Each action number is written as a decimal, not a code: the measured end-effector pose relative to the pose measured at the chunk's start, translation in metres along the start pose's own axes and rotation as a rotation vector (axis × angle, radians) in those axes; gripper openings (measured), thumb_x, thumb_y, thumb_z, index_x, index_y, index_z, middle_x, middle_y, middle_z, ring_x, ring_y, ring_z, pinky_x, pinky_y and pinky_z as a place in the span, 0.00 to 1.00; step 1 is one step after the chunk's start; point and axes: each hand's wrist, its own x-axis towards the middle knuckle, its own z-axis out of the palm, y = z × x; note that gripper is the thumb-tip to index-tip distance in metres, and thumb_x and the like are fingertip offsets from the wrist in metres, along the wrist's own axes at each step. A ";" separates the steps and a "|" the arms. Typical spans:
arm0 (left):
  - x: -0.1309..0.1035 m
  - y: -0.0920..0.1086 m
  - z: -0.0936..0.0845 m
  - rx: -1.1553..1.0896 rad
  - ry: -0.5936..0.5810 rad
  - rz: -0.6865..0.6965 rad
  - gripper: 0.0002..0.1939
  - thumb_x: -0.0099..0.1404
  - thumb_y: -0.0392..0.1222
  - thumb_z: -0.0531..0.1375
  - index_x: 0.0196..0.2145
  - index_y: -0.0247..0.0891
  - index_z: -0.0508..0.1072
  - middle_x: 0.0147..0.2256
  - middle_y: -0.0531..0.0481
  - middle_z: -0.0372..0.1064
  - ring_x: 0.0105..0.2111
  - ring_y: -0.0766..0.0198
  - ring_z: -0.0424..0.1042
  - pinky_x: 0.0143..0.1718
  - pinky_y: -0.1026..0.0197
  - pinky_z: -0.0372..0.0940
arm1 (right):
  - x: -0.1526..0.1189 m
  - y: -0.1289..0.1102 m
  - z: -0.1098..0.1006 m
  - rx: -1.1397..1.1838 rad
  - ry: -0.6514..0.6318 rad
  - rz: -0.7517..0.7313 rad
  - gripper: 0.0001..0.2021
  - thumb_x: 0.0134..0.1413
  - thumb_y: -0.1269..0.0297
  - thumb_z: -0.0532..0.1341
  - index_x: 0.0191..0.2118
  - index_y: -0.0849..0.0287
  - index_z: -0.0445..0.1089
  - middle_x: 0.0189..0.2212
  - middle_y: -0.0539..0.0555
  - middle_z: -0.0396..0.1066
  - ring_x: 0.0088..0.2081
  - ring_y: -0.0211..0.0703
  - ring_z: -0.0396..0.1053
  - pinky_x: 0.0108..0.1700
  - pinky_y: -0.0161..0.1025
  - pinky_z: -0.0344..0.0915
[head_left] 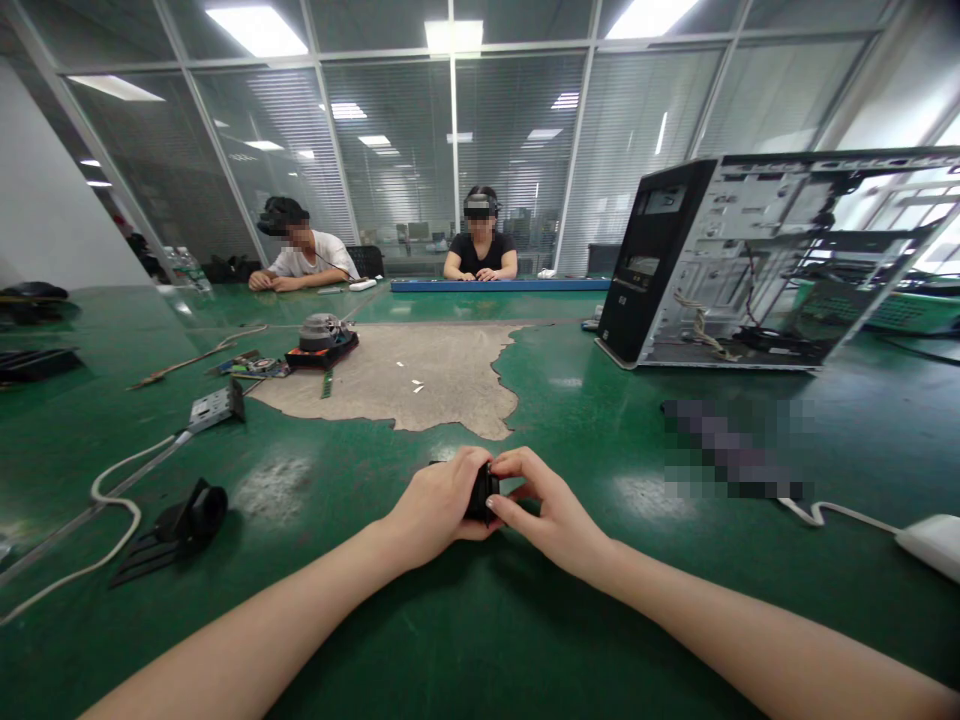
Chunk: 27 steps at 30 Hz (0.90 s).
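A small black part (pixel 481 494), its kind hidden by fingers, is between my hands just above or on the green table (pixel 450 640). My left hand (pixel 431 507) is wrapped round it from the left. With thumb and fingertips, my right hand (pixel 553 508) pinches the right side of the same part. Left of my hands lies a black plastic piece with a round collar and slats (pixel 184 525). A metal connector box (pixel 217 405) on a pale cable rests farther up on that side.
An opened computer case (pixel 675 270) stands at the right, near a blurred-out device (pixel 727 450) on a white cord. Ahead, a bare worn patch (pixel 450 370) holds white scraps; a heatsink fan (pixel 322 335) and circuit board (pixel 251 365) sit left. Two people sit across the table.
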 end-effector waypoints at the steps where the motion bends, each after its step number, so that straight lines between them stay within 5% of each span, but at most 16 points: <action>1: 0.000 0.000 0.000 0.003 0.001 -0.001 0.28 0.50 0.44 0.59 0.46 0.40 0.52 0.42 0.47 0.60 0.37 0.57 0.67 0.36 0.57 0.63 | 0.001 0.001 0.000 0.015 -0.002 0.030 0.11 0.48 0.68 0.56 0.40 0.56 0.59 0.39 0.53 0.60 0.42 0.41 0.62 0.37 0.37 0.67; 6: 0.000 -0.001 0.001 0.009 -0.001 -0.008 0.29 0.49 0.44 0.60 0.47 0.41 0.52 0.43 0.47 0.60 0.37 0.57 0.67 0.35 0.56 0.62 | 0.002 0.003 0.002 0.123 -0.111 0.165 0.11 0.50 0.67 0.55 0.41 0.57 0.57 0.34 0.52 0.63 0.36 0.38 0.65 0.35 0.37 0.68; 13: 0.001 0.000 -0.001 -0.022 -0.016 -0.008 0.29 0.49 0.42 0.60 0.47 0.41 0.51 0.43 0.47 0.60 0.37 0.58 0.67 0.36 0.57 0.62 | -0.002 0.000 0.001 0.003 -0.007 -0.054 0.09 0.48 0.68 0.56 0.39 0.55 0.61 0.41 0.54 0.58 0.44 0.40 0.60 0.38 0.36 0.67; 22: 0.000 -0.001 0.001 -0.013 -0.015 -0.024 0.29 0.49 0.44 0.60 0.46 0.41 0.52 0.42 0.48 0.60 0.37 0.57 0.67 0.35 0.57 0.62 | 0.001 0.002 0.002 0.082 -0.076 0.130 0.12 0.50 0.66 0.54 0.42 0.57 0.58 0.37 0.53 0.63 0.37 0.38 0.65 0.35 0.37 0.67; 27: 0.000 0.000 -0.001 -0.022 -0.029 -0.025 0.29 0.49 0.41 0.60 0.47 0.42 0.51 0.43 0.48 0.60 0.37 0.58 0.67 0.36 0.57 0.62 | -0.002 0.001 0.001 0.009 -0.035 0.001 0.10 0.48 0.67 0.56 0.40 0.55 0.60 0.39 0.54 0.60 0.41 0.40 0.62 0.36 0.36 0.67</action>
